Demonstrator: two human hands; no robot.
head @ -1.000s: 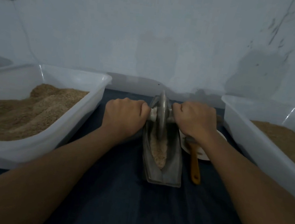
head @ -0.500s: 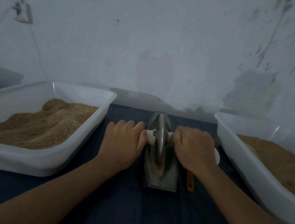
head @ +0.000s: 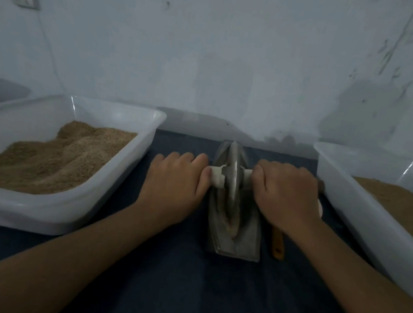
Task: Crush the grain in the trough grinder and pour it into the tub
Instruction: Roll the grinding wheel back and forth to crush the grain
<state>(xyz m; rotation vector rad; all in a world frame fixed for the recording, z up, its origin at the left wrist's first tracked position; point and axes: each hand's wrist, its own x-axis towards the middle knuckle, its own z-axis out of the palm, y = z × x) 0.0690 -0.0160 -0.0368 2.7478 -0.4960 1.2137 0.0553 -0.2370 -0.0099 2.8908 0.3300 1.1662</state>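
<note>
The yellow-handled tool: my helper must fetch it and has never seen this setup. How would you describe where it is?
Find the metal trough grinder on the dark cloth between the two white tubs. The yellow-handled tool lies just right of the trough, its far end hidden under the right hand. It is the only yellow thing there, slim and pointing toward the person.

A dark blue cloth (head: 186, 282) covers the table. At nine o'clock a translucent white tub (head: 108, 191) holds tan-brown grain (head: 45, 161); at three o'clock a second white tub (head: 363, 215) holds the same tan. The trough (head: 247, 240) at centre is dull grey metal, its wheel (head: 232, 182) grey on a white axle (head: 217, 177). An orange-yellow handle (head: 277, 244) lies just right. The wall (head: 224, 55) is pale grey-blue, blotched darker at two o'clock.
</note>
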